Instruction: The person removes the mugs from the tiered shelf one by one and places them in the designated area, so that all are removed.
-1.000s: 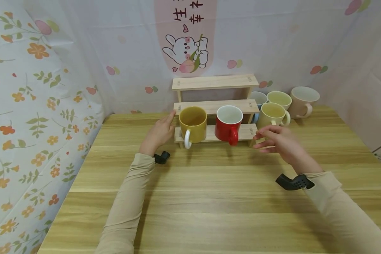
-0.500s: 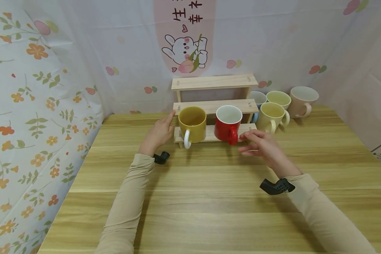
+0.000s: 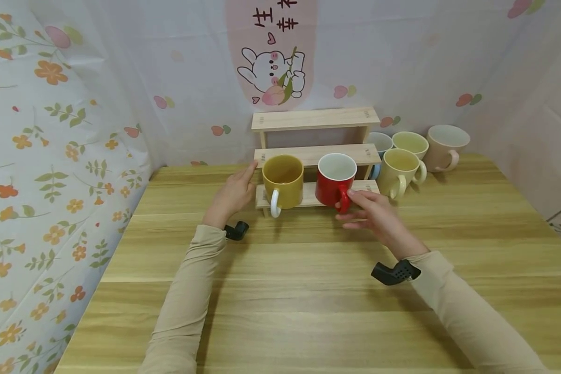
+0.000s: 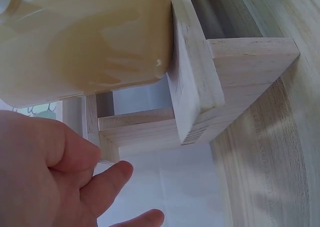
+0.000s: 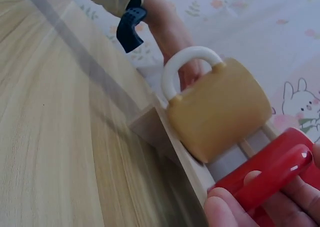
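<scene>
My right hand (image 3: 373, 217) has its fingers at the handle of a red mug (image 3: 328, 190) with a white inside. In the right wrist view the fingertips (image 5: 221, 211) curl round that red handle (image 5: 280, 174). The mug stands upright on the lowest shelf of a pale wooden three-step rack (image 3: 315, 119). Beside it on the same shelf is a mustard mug (image 3: 291, 191) with a white handle. My left hand (image 3: 231, 197) lies at the rack's left side, its extended fingers reaching the end of the middle shelf. In the left wrist view, its fingers (image 4: 107, 187) hold nothing.
Right of the rack, several mugs cluster on the wooden table (image 3: 280, 301): a pale yellow mug (image 3: 392, 174) in front, a light green one (image 3: 411, 143), a blue one (image 3: 379, 141) partly hidden by the rack, and a beige one (image 3: 437, 153). Patterned cloth (image 3: 177, 78) hangs behind.
My right hand has moved left from near the pale yellow mug to the red mug's handle and taken hold of it. The left hand has stayed at the rack.
</scene>
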`<state>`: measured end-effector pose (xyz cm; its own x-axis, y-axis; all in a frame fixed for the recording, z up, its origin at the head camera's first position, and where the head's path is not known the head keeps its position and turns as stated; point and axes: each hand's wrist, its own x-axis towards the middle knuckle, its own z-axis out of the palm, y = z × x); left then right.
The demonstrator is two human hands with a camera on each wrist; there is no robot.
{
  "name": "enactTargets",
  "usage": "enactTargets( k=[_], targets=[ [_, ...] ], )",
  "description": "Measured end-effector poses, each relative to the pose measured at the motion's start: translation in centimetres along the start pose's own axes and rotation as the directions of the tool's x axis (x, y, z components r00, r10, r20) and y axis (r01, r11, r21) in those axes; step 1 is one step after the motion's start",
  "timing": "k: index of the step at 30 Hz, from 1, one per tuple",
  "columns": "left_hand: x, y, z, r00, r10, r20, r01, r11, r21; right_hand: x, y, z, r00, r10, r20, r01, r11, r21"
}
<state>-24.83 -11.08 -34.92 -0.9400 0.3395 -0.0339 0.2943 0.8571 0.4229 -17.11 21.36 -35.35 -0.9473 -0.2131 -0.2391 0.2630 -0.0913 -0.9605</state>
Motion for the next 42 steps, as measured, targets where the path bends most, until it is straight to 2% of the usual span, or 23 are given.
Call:
enactTargets(
  k=[5, 13, 21, 33, 42],
  targets=[
    [0.0, 0.0, -0.3, 1.000, -0.011, 0.002, 0.011, 1.000, 0.004, 0.4, -0.1, 0.6, 1.000, -0.020, -0.006, 0.020, 1.000, -0.014],
    [0.1, 0.0, -0.3, 1.000, -0.027, 0.014, 0.026, 1.000, 0.010, 0.5, -0.2, 0.9, 0.999, -0.036, -0.023, 0.033, 0.995, -0.091],
    [0.1, 0.0, -0.1, 1.000, -0.024, 0.010, 0.024, 1.000, 0.013, 0.0, -0.2, 1.3, 0.999, -0.037, -0.004, 0.037, 0.995, -0.092],
    [0.1, 0.0, 0.1, 1.000, -0.012, 0.004, 0.012, 1.000, 0.015, -0.8, -0.1, 1.0, 0.987, -0.135, -0.084, 0.127, 0.987, -0.101],
    [0.1, 0.0, 0.1, 1.000, -0.011, 0.005, 0.011, 1.000, 0.011, -1.7, 0.0, 0.3, 0.980, -0.161, -0.117, 0.153, 0.985, -0.079]
  ],
)
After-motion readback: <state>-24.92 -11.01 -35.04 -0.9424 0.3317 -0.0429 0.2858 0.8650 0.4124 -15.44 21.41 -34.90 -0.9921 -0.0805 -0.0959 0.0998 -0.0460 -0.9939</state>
